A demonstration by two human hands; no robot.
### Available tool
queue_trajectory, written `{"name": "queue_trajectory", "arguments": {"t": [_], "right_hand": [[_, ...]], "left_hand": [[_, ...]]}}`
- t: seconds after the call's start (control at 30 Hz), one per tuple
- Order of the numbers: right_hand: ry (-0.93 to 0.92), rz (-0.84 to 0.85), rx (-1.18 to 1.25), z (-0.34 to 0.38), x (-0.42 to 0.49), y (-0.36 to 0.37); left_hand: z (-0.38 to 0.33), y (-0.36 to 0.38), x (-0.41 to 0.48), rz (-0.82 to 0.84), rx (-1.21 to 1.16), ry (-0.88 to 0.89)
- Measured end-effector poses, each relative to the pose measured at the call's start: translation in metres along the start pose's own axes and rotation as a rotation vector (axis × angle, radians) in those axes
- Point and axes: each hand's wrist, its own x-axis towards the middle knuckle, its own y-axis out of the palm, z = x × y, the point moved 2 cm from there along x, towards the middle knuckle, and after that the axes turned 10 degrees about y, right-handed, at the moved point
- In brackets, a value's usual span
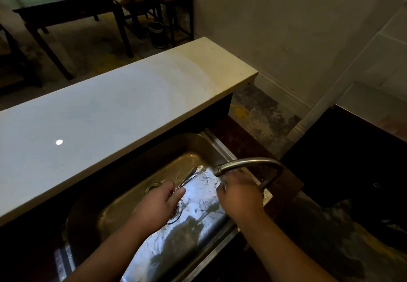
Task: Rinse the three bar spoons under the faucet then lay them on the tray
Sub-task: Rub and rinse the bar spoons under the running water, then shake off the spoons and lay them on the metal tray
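We're mid-rinse, no tray in view, so laying down is all still left. Our left hand [157,202] has its grip closed on the bar spoons [191,175]; bowls stick out ahead of it, near the faucet [246,166] spout, over the sink [123,176]. Right hand [239,190] sits under the spout w/ fingers loosely curled, apparently holding nothing. Can't count the spoons.

Open steel sink basin [123,206]; curved brushed-metal faucet spout [248,164] arches over its right side, pale stone counter ledge [123,105] overhangs the far rim.
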Motion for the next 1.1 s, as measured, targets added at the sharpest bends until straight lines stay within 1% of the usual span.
{"name": "queue_trajectory", "arguments": {"t": [0.03,0.07,0.13,0.17,0.23,0.27,0.33,0.43,0.5,0.63,0.73,0.8,0.9,1.0,1.1], "right_hand": [[-0.047,0.039,0.081,0.009,-0.012,0.002],[-0.07,0.142,0.171,0.02,-0.024,0.005],[-0.096,0.402,0.346,0.048,-0.045,0.007],[-0.116,0.489,0.428,0.063,-0.051,0.004],[-0.143,0.607,0.596,0.095,-0.055,-0.013],[-0.154,0.636,0.668,0.112,-0.053,-0.026],[-0.176,0.642,0.783,0.147,-0.044,-0.059],[-0.23,0.615,0.919,0.204,-0.034,-0.123],[-0.317,0.57,1.006,0.245,-0.035,-0.176],[-0.515,0.491,1.222,0.319,-0.042,-0.301],[-0.709,0.428,1.256,0.362,-0.05,-0.39],[-0.816,0.399,1.255,0.381,-0.059,-0.435],[-0.909,0.427,1.316,0.401,-0.078,-0.475],[-0.931,0.449,1.371,0.411,-0.091,-0.491],[-0.942,0.474,1.407,0.419,-0.1,-0.493]], "left_hand": [[-0.003,-0.001,0.0,-0.028,-0.057,-0.022],[-0.008,-0.003,-0.001,-0.059,-0.132,-0.045],[-0.022,-0.013,-0.002,-0.136,-0.307,-0.072],[-0.032,-0.023,-0.003,-0.182,-0.379,-0.066],[-0.058,-0.051,-0.006,-0.289,-0.463,-0.011],[-0.071,-0.07,-0.008,-0.348,-0.464,0.03],[-0.098,-0.111,-0.01,-0.452,-0.387,0.106],[-0.141,-0.188,-0.013,-0.527,-0.28,0.142],[-0.174,-0.25,-0.018,-0.583,-0.269,0.159],[-0.244,-0.376,-0.041,-0.675,-0.264,0.246],[-0.286,-0.448,-0.073,-0.792,-0.245,0.301],[-0.306,-0.48,-0.097,-0.858,-0.237,0.346],[-0.33,-0.514,-0.128,-0.943,-0.235,0.4],[-0.343,-0.535,-0.149,-1.01,-0.271,0.436],[-0.347,-0.542,-0.163,-1.039,-0.227,0.453]]}}
